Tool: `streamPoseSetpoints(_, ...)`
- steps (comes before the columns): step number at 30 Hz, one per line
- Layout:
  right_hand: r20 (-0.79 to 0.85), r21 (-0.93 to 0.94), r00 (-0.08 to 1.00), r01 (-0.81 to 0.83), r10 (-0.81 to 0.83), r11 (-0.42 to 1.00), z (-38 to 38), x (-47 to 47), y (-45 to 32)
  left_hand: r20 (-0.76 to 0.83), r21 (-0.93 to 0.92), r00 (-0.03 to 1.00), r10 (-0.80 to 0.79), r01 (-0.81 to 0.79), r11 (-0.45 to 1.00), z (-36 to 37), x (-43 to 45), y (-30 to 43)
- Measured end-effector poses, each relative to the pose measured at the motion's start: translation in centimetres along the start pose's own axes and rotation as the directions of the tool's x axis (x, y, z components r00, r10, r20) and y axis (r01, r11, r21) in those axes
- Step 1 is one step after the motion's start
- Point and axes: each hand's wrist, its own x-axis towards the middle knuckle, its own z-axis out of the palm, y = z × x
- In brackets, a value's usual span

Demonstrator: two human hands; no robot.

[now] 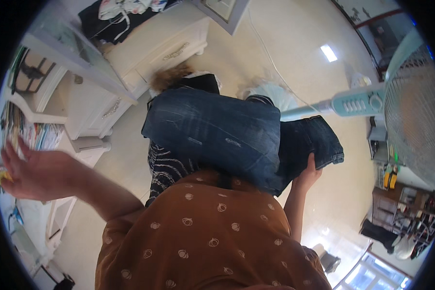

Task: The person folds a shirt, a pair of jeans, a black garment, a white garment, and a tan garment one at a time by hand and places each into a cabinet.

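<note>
A pair of dark blue denim jeans (214,127) lies spread across my lap, with worn patches and small frayed slits. On the right, my right hand (309,174) grips the edge of the jeans, thumb on top, near the stitched end that hangs past my thigh. Out to the left, my left hand (40,175) is raised with its fingers spread. A small yellow object (3,177) shows between its thumb and fingers; whether the hand holds it or it lies beyond is unclear. Dark patterned trousers (170,168) cover my legs below the denim.
A teal standing fan (355,104) rises close on the right. White drawers (98,112) and a shelf of books (47,136) stand left. A glass-paned door (105,69) juts out towards my knees. A white cable (266,47) crosses the pale floor (297,32).
</note>
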Motion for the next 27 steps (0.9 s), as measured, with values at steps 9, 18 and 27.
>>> streamPoseSetpoints(9, 0.492, -0.298, 0.796, 0.535, -0.353, 0.79, 5.1, -3.4, -1.9, -0.243, -0.096, 0.929, -0.28, 0.264, 0.96, -8.3, 5.7, -3.7)
streamPoseSetpoints(18, 0.701, -0.343, 0.671, 0.615, -0.242, 0.71, 8.1, -4.4, -1.9, -0.066, -0.314, 0.511, -0.857, 0.805, 0.504, -13.4, -8.0, -8.7)
streamPoseSetpoints(27, 0.432, -0.315, 0.835, 0.493, -0.34, 0.811, 8.0, -3.0, -5.0, 0.093, 0.146, -0.376, -0.922, 0.921, -0.36, -12.9, -25.9, -5.1)
